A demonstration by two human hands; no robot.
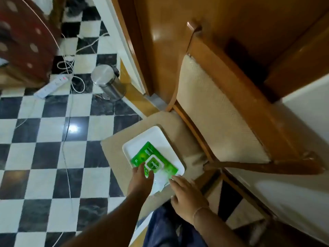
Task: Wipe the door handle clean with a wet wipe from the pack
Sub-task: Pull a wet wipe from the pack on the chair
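Note:
A green wet wipe pack [154,162] lies on a white tray [142,139] on the chair seat. My left hand [141,180] grips the pack's near left edge, with fingers on top and the thumb beside the lid. A white wet wipe [161,183] lies crumpled at the tray's near edge between my hands. My right hand [187,193] is just right of it, fingers spread, its index fingertip touching the wipe's edge. The wooden door [169,41] stands behind the chair. I cannot see its handle.
The cushioned wooden chair [213,113] stands against the door and a white wall. On the checkered floor to the left are a steel pedal bin [106,81], a white power strip [51,85] and trailing cables [68,122]. A red dotted cloth [25,38] hangs at far left.

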